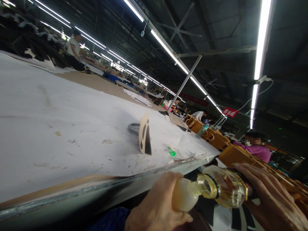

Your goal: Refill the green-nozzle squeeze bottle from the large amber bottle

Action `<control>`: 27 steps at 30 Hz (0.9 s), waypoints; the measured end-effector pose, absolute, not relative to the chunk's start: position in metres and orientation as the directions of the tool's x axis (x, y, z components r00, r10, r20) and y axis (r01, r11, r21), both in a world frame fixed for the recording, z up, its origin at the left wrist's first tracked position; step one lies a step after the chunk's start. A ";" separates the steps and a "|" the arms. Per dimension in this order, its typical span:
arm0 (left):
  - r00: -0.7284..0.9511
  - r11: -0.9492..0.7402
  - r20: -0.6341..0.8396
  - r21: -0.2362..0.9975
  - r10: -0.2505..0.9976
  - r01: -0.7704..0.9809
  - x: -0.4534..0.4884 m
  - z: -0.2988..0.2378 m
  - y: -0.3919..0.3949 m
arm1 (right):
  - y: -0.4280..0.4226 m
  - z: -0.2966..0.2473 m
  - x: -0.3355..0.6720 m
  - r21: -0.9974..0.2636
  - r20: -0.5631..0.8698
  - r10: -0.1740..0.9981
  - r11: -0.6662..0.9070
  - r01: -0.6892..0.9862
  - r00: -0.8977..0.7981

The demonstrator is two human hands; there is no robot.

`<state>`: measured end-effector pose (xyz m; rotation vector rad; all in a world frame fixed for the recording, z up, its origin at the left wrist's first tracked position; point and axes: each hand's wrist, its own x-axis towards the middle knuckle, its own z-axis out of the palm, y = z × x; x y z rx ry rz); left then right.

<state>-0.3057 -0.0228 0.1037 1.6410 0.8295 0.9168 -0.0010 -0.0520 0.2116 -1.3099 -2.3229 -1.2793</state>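
Note:
My left hand (154, 203) is wrapped round a small, soft-looking bottle (184, 196) with pale yellowish contents. Its narrow neck meets the mouth of a larger clear faceted bottle (229, 187) holding amber liquid. That bottle lies tilted nearly sideways, its base end against my right hand (269, 192), whose fingers and thumb grip it. Beyond my hands, on the paper-covered table (72, 128), lies a small green nozzle-like cap (172, 152). A beige piece with black markings (145, 136) stands upright near it, beside a dark loop (133, 128).
The table edge (101, 186) runs just beyond my hands. Several tan-brown box-like pieces with handles (211, 136) line the right side, near a person in a purple top (257, 152). Another person (73, 46) is at the far left. A metal pole (184, 83) rises behind the table.

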 end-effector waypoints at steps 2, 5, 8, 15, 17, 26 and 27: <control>0.467 -0.240 0.178 0.968 0.866 0.078 -0.306 0.104 -0.023 | -0.052 0.211 0.002 0.574 0.521 0.615 0.261 0.776 -0.592; 0.461 -0.281 0.224 0.958 0.859 0.059 -0.305 0.104 -0.023 | -0.052 0.212 0.005 0.553 0.520 0.626 0.271 0.788 -0.581; 0.464 -0.305 0.246 0.951 0.851 0.054 -0.304 0.102 -0.021 | -0.052 0.214 0.008 0.568 0.498 0.639 0.270 0.777 -0.587; 0.470 -0.333 0.270 0.941 0.840 0.056 -0.302 0.100 -0.021 | -0.049 0.216 0.012 0.593 0.471 0.624 0.299 0.747 -0.623; 0.463 -0.339 0.280 0.940 0.841 0.048 -0.301 0.099 -0.021 | -0.049 0.217 0.013 0.596 0.464 0.620 0.309 0.741 -0.632; 0.469 -0.355 0.291 0.934 0.834 0.052 -0.302 0.097 -0.019 | -0.053 0.223 0.008 0.603 0.488 0.600 0.294 0.742 -0.634; 0.464 -0.351 0.288 0.935 0.837 0.052 -0.302 0.097 -0.019 | -0.053 0.224 0.007 0.604 0.492 0.595 0.293 0.741 -0.636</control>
